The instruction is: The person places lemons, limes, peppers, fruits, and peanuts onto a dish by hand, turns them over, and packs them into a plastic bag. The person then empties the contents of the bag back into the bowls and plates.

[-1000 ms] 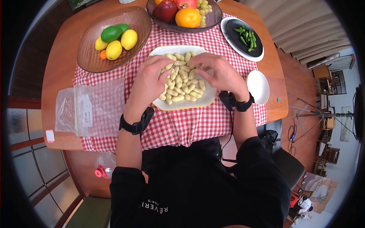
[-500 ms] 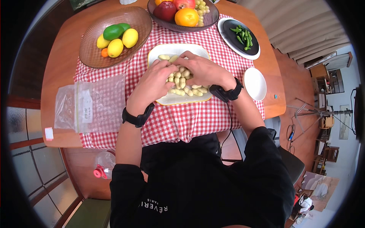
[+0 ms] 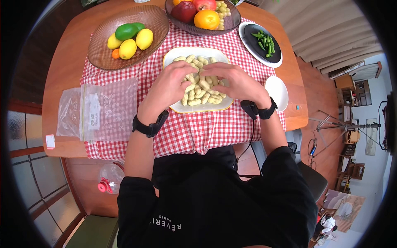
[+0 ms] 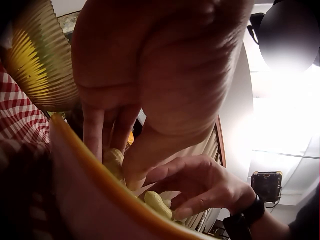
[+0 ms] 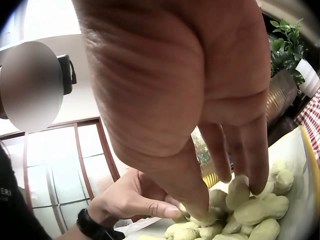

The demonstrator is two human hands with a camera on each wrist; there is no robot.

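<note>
A pile of unshelled peanuts (image 3: pixel 202 97) lies in a white rectangular dish (image 3: pixel 225 105) with a yellow rim. Over the pile, my left hand (image 3: pixel 167 84) curves its fingers and thumb around peanuts; the left wrist view shows one peanut (image 4: pixel 114 162) between them. Facing it from the other side, my right hand (image 3: pixel 237 82) has fingers and thumb bent about more peanuts (image 5: pixel 237 192), its fingertips touching them in the right wrist view. Between the two hands some peanuts look blurred. The palms hide part of the pile.
A brown ribbed bowl (image 3: pixel 97 53) of lemons and green fruit stands back left, a fruit bowl (image 3: pixel 231 29) behind the dish. Green peppers (image 3: pixel 264 43) lie on a black plate at back right. A white bowl (image 3: pixel 276 93) stands right, a clear zip bag (image 3: pixel 109 109) left.
Half a second ago both hands were lower and closer together, covering the pile. Now they have drawn slightly apart, uncovering more peanuts, some of which have shifted.
</note>
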